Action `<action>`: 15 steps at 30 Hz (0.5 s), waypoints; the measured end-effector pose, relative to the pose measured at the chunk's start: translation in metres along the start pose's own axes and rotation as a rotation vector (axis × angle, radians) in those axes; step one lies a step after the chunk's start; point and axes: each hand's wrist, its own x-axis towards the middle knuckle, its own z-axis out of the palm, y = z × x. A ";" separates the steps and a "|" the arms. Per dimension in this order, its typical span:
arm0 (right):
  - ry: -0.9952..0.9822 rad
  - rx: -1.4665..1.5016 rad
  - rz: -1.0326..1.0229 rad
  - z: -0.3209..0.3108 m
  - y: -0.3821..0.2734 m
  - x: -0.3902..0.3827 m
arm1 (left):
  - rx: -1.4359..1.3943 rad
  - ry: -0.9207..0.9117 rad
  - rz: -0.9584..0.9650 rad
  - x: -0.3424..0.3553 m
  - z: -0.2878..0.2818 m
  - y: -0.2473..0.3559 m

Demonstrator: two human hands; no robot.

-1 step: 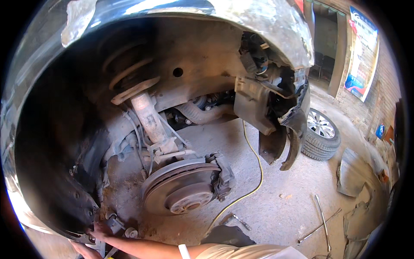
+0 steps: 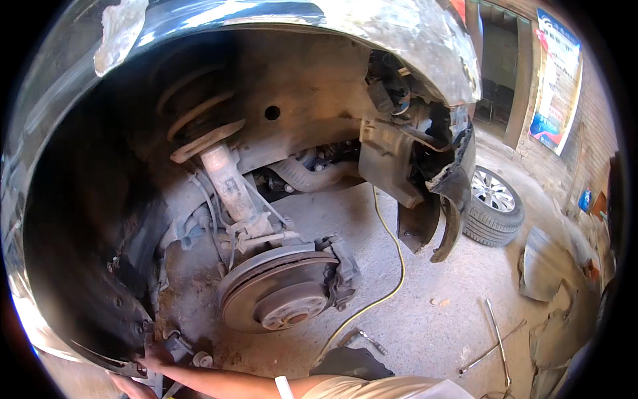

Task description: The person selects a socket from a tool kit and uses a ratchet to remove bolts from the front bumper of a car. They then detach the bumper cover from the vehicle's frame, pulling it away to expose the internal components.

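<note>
My right forearm crosses the lower edge. My right hand [image 2: 154, 358] is at the lower rear corner of the wheel arch liner [image 2: 126, 312], its fingers closed around a small dark part that I cannot make out. Just below it, my left hand [image 2: 131, 387] lies under the lip of the fender [image 2: 60, 346], with its fingers mostly hidden. To the right hangs the bare brake disc [image 2: 272, 302] with its caliper [image 2: 345, 269]. Above the disc rises the suspension strut [image 2: 229, 183]. A metal linkage [image 2: 178, 344] is right beside my right hand.
A yellow hose [image 2: 392, 286] runs over the concrete floor. Near the dark pad [image 2: 352, 363] lies a ratchet [image 2: 372, 341]. Further right are a cross-shaped wrench [image 2: 497, 342], a wheel with tyre [image 2: 493, 209] and torn liner panels [image 2: 548, 266]. A broken bumper edge [image 2: 452, 193] hangs down.
</note>
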 end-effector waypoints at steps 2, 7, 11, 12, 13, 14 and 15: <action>0.082 -0.062 -0.011 -0.016 -0.017 -0.014 | -0.124 0.040 -0.064 0.005 0.000 -0.008; 0.122 0.144 -0.273 -0.028 -0.062 -0.048 | -0.030 0.095 0.053 0.014 -0.002 -0.019; -0.115 0.315 -0.407 -0.014 -0.048 -0.050 | 0.036 0.139 0.150 0.018 -0.007 -0.063; -0.141 0.309 -0.438 -0.012 -0.048 -0.050 | 0.061 0.152 0.202 0.026 -0.011 -0.073; -0.168 0.297 -0.464 -0.010 -0.050 -0.051 | 0.086 0.170 0.264 0.034 -0.014 -0.083; -0.179 0.276 -0.485 -0.007 -0.049 -0.052 | 0.104 0.182 0.316 0.039 -0.013 -0.089; -0.196 0.265 -0.507 -0.005 -0.049 -0.051 | 0.125 0.199 0.368 0.045 -0.012 -0.094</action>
